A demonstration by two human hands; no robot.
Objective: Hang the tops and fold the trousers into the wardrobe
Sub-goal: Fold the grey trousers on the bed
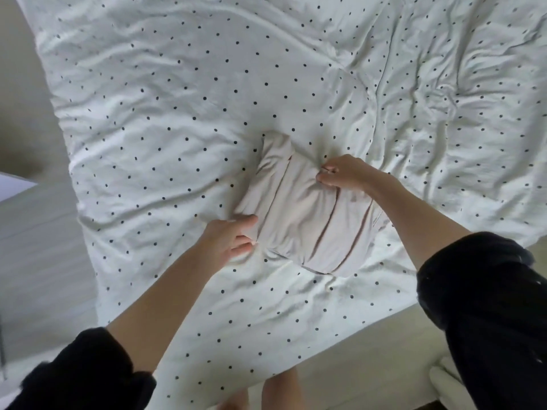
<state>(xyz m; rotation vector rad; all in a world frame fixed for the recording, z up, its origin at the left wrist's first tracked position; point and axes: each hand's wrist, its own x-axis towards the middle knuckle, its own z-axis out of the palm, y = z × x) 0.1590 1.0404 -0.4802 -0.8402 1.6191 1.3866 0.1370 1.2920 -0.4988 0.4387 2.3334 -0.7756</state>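
Folded trousers [307, 220], near bed [177, 99] front edge: soft, light. We are gripping left side with left hand [229, 238], right hand [343, 173] pinching far edge; lifting needs support underneath.

Open duvet [183, 93] all round folded trousers [307, 220].

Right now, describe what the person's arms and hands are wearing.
Both arms wear black sleeves pushed up towards the elbows, leaving the forearms bare. The left sleeve and right sleeve look soft and slightly fuzzy. The left hand and right hand wear no gloves.
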